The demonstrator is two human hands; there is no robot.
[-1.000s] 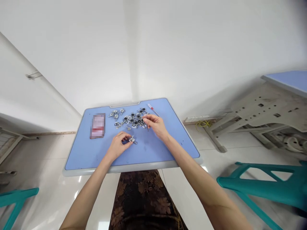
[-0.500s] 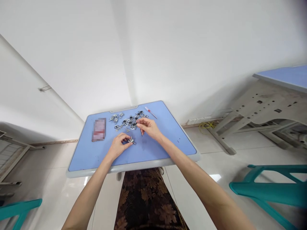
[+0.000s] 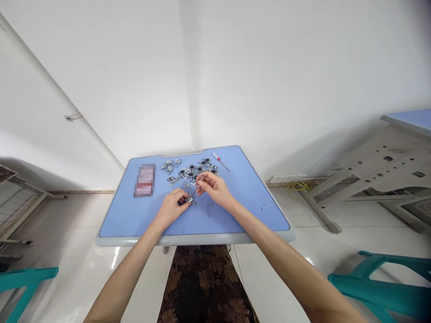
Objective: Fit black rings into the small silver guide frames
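Note:
My left hand (image 3: 174, 205) rests near the middle of the blue table and pinches a small silvery metal fitting (image 3: 190, 200) with a short stem sticking up. My right hand (image 3: 214, 188) is closed on a thin metal rod (image 3: 195, 192), slanting down so its lower end meets or nearly meets the fitting. What the rod's upper end looks like is mostly hidden by the fingers. Behind both hands lies a loose pile of metal fittings with black round parts (image 3: 192, 168). One single small metal piece (image 3: 185, 184) lies between the pile and my left hand.
A smaller group of silvery fittings (image 3: 167, 166) lies at the back left. Left of it is a blurred pinkish rectangular item (image 3: 145, 180). A thin screwdriver-like tool with a red collar (image 3: 218, 159) lies back right on the blue table (image 3: 235, 215). Teal stools (image 3: 380, 282) flank the table.
My right hand has brought the thin rod from beside the pile towards the fitting in my left hand. The camera view has shifted slightly.

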